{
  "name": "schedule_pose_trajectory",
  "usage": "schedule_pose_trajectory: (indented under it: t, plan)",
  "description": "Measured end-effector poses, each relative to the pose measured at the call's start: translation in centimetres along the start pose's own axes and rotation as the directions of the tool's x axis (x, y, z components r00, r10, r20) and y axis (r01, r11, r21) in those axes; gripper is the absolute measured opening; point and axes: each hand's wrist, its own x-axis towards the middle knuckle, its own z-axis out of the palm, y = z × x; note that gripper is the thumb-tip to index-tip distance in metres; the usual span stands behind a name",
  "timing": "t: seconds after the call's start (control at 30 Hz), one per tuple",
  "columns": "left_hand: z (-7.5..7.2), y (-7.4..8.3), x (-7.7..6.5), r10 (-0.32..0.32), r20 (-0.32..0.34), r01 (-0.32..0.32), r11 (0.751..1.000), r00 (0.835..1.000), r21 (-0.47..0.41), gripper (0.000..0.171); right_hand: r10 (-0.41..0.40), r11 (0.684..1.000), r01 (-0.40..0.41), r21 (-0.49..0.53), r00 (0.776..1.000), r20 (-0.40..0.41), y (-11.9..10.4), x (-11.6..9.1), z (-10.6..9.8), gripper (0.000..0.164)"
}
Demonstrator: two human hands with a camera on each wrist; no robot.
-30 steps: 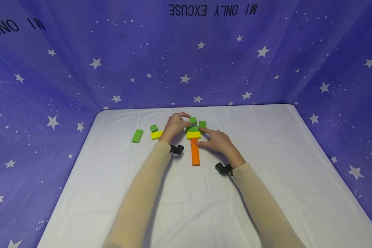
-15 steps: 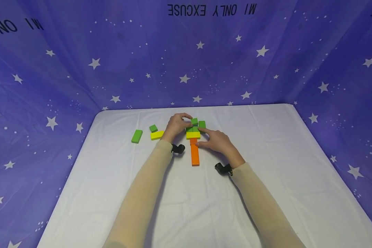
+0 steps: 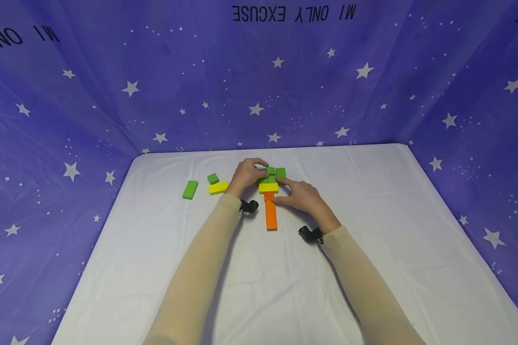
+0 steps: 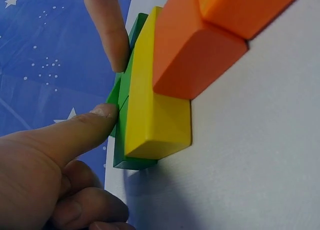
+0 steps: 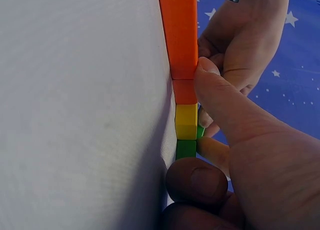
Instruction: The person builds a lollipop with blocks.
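Note:
My left hand [image 3: 245, 174] pinches a small green block [image 3: 271, 170] between thumb and index finger, at the far end of a row of blocks. Next to it, another green block [image 3: 281, 172] lies to the right. A yellow block [image 3: 268, 189] crosses the row on the near side of the greens, followed by a short orange block [image 3: 269, 195] and a long orange block [image 3: 271, 216]. My right hand [image 3: 305, 196] rests beside the row with thumb and index finger spread. Its thumb [image 5: 210, 72] touches the orange blocks; its index fingertip reaches the greens.
Left of the row, a long green block [image 3: 190, 189], a small green block [image 3: 213, 178] and a yellow block [image 3: 218, 188] lie loose on the white tablecloth [image 3: 263, 287]. A blue star-patterned curtain [image 3: 224, 96] rises behind the table.
The left hand has brought the small green block down and slightly nearer, against the other greens. The right hand has kept its place.

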Motion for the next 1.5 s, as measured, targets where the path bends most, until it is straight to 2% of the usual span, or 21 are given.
schedule_pose_trajectory:
  t: [0.23, 0.73, 0.9, 1.03, 1.23, 1.5]
  plan:
    - [-0.1, 0.0, -0.1, -0.017, 0.029, 0.016, 1.0, 0.999, 0.013, 0.033, 0.01, 1.0, -0.01, -0.004, 1.0, 0.009, -0.2, -0.1, 0.0, 0.086]
    - [-0.2, -0.2, 0.0, 0.004, 0.039, -0.006, 0.999, 0.999, 0.053, 0.032, 0.002, 1.0, -0.002, -0.008, 1.0, 0.006, -0.1, 0.0, -0.1, 0.085]
    - [-0.2, -0.2, -0.1, 0.001, 0.048, -0.003, 0.999, 0.999, 0.044, 0.034, -0.002, 1.0, 0.002, -0.01, 1.0, 0.007, 0.0, 0.0, 0.0, 0.085]
    - [-0.5, -0.2, -0.4, -0.002, 0.048, 0.002, 1.0, 0.999, 0.004, 0.038, -0.006, 1.0, 0.006, -0.011, 1.0, 0.005, -0.1, 0.0, -0.1, 0.085]
    - [-1.6, -0.6, -1.4, 0.017, -0.012, -0.017, 0.998, 1.0, -0.054, 0.039, -0.008, 1.0, 0.008, -0.018, 1.0, 0.0, -0.3, 0.0, -0.2, 0.085]
    - [-4.5, -1.8, -3.7, 0.056, -0.145, -0.063, 0.997, 0.988, -0.044, 0.04, 0.008, 1.0, -0.008, -0.016, 1.0, 0.009, -0.4, -0.1, -0.1, 0.086]
